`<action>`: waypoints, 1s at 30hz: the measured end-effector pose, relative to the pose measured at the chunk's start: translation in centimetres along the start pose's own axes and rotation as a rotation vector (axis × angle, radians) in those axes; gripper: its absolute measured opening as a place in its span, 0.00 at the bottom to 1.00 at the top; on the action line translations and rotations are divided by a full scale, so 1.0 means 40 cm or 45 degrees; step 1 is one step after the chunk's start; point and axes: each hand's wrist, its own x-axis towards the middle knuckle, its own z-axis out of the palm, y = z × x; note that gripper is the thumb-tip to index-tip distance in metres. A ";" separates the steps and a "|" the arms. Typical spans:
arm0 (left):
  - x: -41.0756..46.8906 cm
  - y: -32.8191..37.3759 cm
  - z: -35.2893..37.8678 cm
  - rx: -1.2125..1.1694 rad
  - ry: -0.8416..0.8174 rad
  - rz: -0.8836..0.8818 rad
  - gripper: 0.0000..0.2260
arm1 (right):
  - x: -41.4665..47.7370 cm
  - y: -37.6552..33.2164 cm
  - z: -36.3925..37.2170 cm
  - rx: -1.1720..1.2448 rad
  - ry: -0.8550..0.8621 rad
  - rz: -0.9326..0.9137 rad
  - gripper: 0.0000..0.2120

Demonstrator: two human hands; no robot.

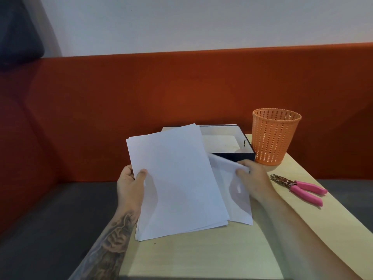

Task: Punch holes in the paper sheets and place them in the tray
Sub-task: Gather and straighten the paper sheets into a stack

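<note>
White sheets filled the middle of your view: your left hand [131,183] gripped the stack [173,178] at its left edge, thumb on top, fingers hidden underneath, with the far end tilted up and the near corners resting on the pale wood surface [201,255]. Your right hand [252,178] pinched a single sheet [236,190] at its upper corner, curling it away from under the stack's right side. That sheet sat partly tucked beneath the others, its lower end flat on the surface.

Separation looked like the step in hand, and it wanted patience. You did well to keep the left grip firm so the stack didn't fan out, and the pinch light so the corner didn't crease. My call was that sliding the sheet sideways, rather than lifting, would free it cleanly, and a rub of thumb and finger would tell you that you had only one.

The punch [298,187], pink-handled, lay untouched on the surface just right of your right hand, jaws toward you, an easy reach once the sheet came loose. The tray [228,154], dark-walled with a pale floor, sat just beyond the stack, its left part hidden by the paper; whether anything already lay in it I couldn't tell. An orange basket [274,136] stood touching or just beside the tray's right corner.
</note>
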 end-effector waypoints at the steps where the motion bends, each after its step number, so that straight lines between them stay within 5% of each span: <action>1: 0.001 -0.002 0.000 0.015 -0.005 -0.004 0.03 | 0.006 0.001 -0.017 0.132 0.047 0.068 0.07; 8: 0.003 -0.011 0.011 0.181 -0.124 -0.019 0.03 | 0.011 -0.009 -0.065 0.653 -0.368 0.391 0.13; 16: -0.006 -0.016 0.024 0.296 -0.251 -0.027 0.06 | 0.008 -0.012 -0.043 0.070 -0.569 0.260 0.06; 20: 0.004 -0.011 0.014 0.238 -0.148 -0.033 0.03 | 0.003 -0.016 -0.042 0.157 -0.401 0.172 0.03; 24: 0.014 -0.005 0.001 0.041 -0.072 -0.166 0.04 | 0.001 -0.025 -0.035 0.580 -0.159 0.122 0.06; 30: 0.005 0.011 0.023 -0.297 -0.111 -0.343 0.06 | -0.030 -0.047 0.011 0.716 -0.354 0.214 0.07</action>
